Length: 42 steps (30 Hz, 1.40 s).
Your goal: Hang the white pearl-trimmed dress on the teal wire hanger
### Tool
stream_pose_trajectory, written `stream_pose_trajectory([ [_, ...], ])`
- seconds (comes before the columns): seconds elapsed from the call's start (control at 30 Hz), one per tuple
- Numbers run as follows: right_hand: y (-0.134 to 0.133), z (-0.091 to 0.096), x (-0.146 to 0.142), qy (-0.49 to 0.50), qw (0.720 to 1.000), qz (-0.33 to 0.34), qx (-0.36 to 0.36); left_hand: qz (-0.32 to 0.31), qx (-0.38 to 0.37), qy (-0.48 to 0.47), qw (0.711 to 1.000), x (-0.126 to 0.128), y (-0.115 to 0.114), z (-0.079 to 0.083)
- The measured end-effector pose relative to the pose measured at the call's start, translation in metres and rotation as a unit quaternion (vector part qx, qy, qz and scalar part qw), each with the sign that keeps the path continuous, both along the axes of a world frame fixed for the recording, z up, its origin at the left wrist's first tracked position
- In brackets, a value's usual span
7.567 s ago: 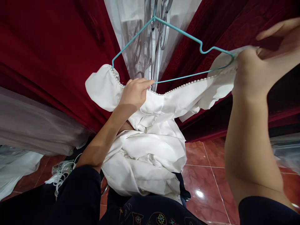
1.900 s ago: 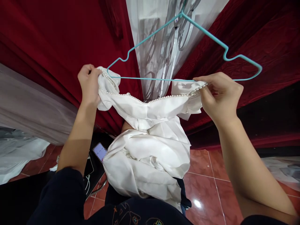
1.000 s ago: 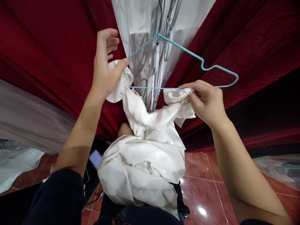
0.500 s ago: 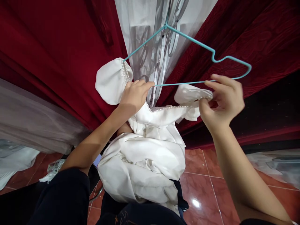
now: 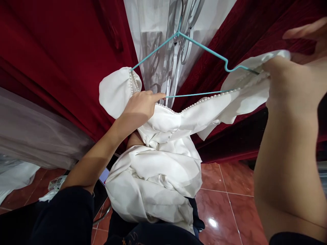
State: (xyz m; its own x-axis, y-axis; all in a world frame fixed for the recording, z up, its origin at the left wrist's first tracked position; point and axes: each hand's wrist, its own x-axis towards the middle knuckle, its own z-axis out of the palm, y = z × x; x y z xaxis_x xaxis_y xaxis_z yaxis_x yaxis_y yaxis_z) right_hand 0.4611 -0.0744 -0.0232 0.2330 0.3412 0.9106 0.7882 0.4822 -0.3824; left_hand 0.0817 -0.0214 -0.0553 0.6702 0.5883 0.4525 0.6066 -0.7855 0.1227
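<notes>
A white dress point(image 5: 158, 163) with a pearl-trimmed neckline is bunched up in front of my body. The turquoise hanger point(image 5: 201, 45) hangs above it, its left end inside the left puff sleeve point(image 5: 113, 90). My left hand point(image 5: 141, 107) is closed around the hanger's lower bar, by the pearl neckline. At the far right, my right hand point(image 5: 298, 73) grips the pearl edge of the right sleeve point(image 5: 251, 98), which is stretched out over the hanger's right end. That hand is partly cut off by the frame, with some fingers raised off the cloth.
White ornate metalwork point(image 5: 173, 68) stands behind the hanger. Dark red curtains point(image 5: 63, 61) flank it on both sides. Sheer white fabric point(image 5: 38, 126) hangs at the left, and a clear plastic bag point(image 5: 55, 185) lies near the red tiled floor point(image 5: 224, 204).
My right hand has moved up and right, pulling the right sleeve over the hanger's right end. The neckline is now stretched wider. My left hand stays on the bar, shifted slightly left.
</notes>
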Motion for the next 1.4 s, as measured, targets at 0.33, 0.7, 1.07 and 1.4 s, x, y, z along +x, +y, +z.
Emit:
stream_pose_trajectory([
  [0.33,-0.024,0.011,-0.109,-0.074,0.977,0.19,-0.057,0.026,0.027,0.001,0.999,0.003,0.001,-0.003],
  [0.7,-0.01,-0.09,-0.163,-0.16,0.982,0.021,-0.1,-0.031,0.105,-0.227,0.968,-0.018,-0.01,-0.007],
  [1.07,-0.019,-0.082,-0.169,-0.131,0.985,0.044,-0.099,-0.012,-0.017,-0.372,0.928,-0.077,0.012,0.027],
  [1.4,-0.019,-0.073,-0.167,-0.161,0.978,0.024,-0.131,0.177,-0.137,-0.334,0.916,-0.115,0.047,0.014],
])
